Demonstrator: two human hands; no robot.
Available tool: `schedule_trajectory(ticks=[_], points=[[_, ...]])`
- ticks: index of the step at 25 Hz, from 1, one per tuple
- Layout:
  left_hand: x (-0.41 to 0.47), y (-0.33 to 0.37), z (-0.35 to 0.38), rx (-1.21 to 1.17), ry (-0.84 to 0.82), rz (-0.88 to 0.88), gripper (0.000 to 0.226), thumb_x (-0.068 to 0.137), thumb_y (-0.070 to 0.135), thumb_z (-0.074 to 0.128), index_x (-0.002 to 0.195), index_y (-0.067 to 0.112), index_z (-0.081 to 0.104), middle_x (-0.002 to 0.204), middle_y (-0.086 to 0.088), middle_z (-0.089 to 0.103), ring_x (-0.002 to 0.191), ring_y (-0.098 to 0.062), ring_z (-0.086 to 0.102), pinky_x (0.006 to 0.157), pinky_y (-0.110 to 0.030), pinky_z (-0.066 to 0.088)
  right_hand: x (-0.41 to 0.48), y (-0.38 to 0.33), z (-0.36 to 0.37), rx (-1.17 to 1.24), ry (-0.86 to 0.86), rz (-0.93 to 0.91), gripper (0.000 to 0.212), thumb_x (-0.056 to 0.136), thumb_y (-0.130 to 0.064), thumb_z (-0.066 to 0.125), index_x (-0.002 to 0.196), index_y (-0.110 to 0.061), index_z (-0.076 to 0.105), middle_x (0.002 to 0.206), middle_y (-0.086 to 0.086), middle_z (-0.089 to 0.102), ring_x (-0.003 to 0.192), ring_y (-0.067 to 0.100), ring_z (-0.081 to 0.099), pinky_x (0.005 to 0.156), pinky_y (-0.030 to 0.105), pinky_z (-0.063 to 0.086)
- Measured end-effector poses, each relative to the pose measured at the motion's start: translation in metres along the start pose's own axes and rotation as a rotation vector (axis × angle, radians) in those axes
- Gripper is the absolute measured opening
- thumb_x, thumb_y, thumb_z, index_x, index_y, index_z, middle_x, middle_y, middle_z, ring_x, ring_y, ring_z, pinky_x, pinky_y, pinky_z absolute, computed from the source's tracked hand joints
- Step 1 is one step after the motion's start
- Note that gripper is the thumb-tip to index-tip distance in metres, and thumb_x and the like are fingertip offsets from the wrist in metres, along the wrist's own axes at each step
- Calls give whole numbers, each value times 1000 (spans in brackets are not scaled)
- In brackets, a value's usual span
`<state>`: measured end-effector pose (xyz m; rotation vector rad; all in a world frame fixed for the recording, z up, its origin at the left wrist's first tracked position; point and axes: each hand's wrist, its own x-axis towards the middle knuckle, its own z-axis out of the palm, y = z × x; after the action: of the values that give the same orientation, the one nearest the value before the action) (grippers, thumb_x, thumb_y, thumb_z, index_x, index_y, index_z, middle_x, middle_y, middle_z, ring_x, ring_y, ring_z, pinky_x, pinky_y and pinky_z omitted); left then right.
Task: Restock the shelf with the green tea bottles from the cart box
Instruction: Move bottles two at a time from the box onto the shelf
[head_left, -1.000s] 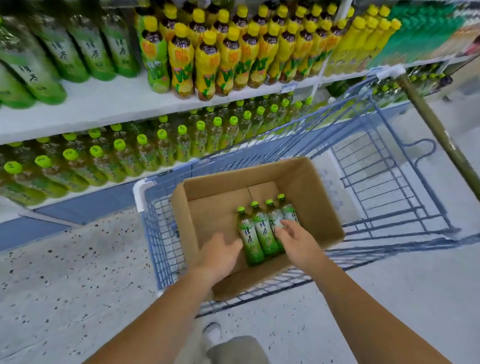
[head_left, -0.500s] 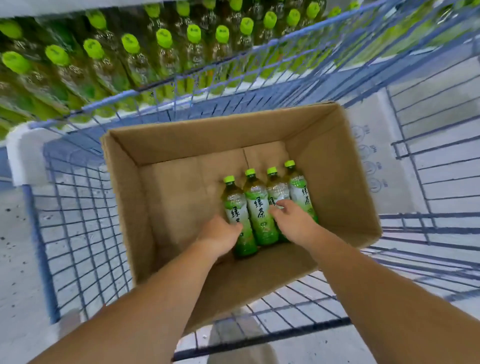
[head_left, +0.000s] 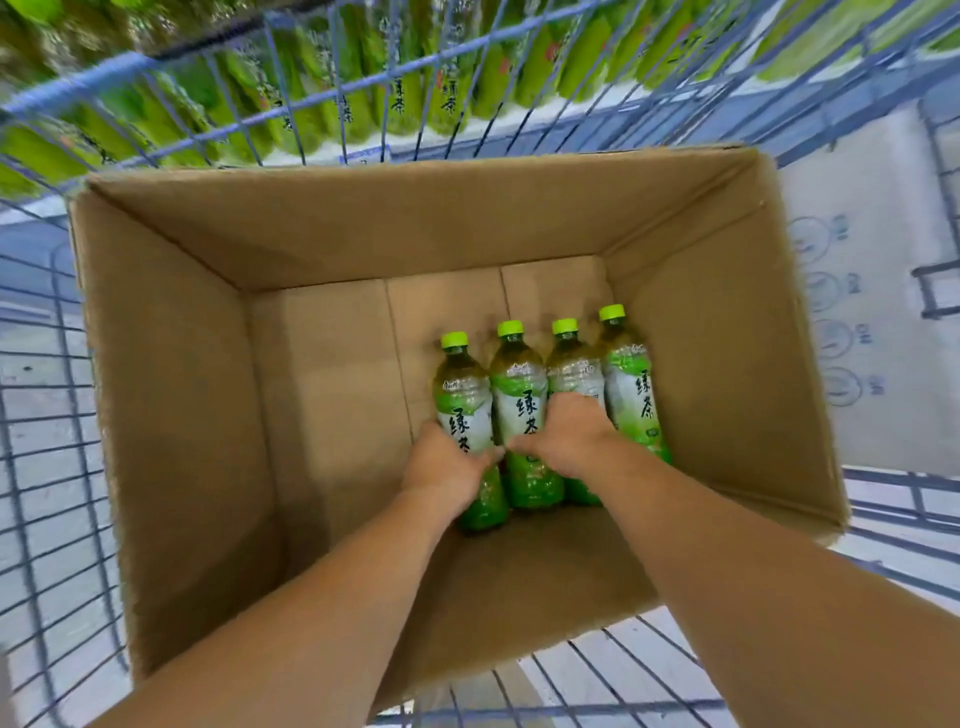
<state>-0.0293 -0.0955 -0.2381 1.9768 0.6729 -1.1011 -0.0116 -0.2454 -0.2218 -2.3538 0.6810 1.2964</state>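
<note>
Blue wire cart (head_left: 72, 88) beside the stocked shelf (head_left: 545, 122), carrying an open cardboard box (head_left: 171, 415). Four green tea bottles (head_left: 631, 395) lie touching, side by side, on the box floor near its right wall. My left hand (head_left: 447, 467) grips the leftmost bottle (head_left: 462, 400) low down. My right hand (head_left: 566, 436) curls over the third bottle (head_left: 574, 371), thumb across the second. Most fingers are hidden, so I cannot tell how fully they close. Risk, in my judgement: a slick bottle slips from a one-handed lift, or freed neighbours roll.
</note>
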Motion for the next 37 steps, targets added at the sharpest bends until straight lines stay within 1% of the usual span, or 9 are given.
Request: schedule_trajectory(ticks=[4,7,13,17,19,22,28,31,37], points=[[2,-2,-4,26,-4,2,31,80,22,83,99,24,58,93,4,63,89,-17,59,73,-26,45,4,-6,5,52,-1,7,46,75,-41,81,96,-8,56,98,8,60,82,21,61,64,27,45],[5,-13,-15,52,11,-2,23,77,21,83,93,24,67,90,4,68,84,-18,63,70,-27,48,8,-10,19,208,-36,41,64,70,-38,82,118,-9,52,109,5,58,104,26,61,74,29,46],[2,-16,-40,56,79,-34,19,69,30,80,79,17,70,75,3,70,67,-11,63,62,-24,47,5,-16,25,434,-70,42,38,63,-34,77,97,-19,69,98,4,71,91,23,67,88,40,58],[-24,-3,-69,14,68,27,18,69,31,77,78,17,70,75,4,70,69,-10,64,57,-23,44,-22,-18,10,581,-70,9,29,67,-23,76,95,-17,69,96,8,73,88,24,69,85,40,59],[-43,7,-85,22,55,83,16,69,29,75,75,16,68,74,2,70,70,-13,65,56,-24,44,-45,-24,0,609,-43,-21,30,69,-21,75,97,-15,69,97,10,73,86,22,69,79,36,58],[-77,22,-114,39,67,167,20,68,27,74,80,11,71,76,-2,72,71,-15,67,63,-29,53,-84,-36,-11,648,16,-68,52,55,-34,74,103,-17,67,98,6,73,86,20,70,72,35,59],[-126,57,-189,156,120,367,21,69,35,78,75,15,73,69,8,69,67,-8,65,57,-25,49,-157,-83,-34,796,247,-139,26,73,-30,78,95,-23,66,93,-1,71,87,19,67,77,37,58],[-141,65,-228,178,111,454,24,69,35,78,64,15,64,63,6,66,64,-13,64,53,-24,44,-178,-114,-40,847,330,-184,22,76,-27,77,95,-22,68,88,-1,72,82,19,68,68,32,53],[-139,75,-306,99,35,595,31,64,37,76,72,13,57,61,-4,58,52,-20,53,50,-29,37,-213,-192,-57,903,469,-273,20,77,-20,77,94,-20,67,84,-4,70,75,12,67,55,23,49]])
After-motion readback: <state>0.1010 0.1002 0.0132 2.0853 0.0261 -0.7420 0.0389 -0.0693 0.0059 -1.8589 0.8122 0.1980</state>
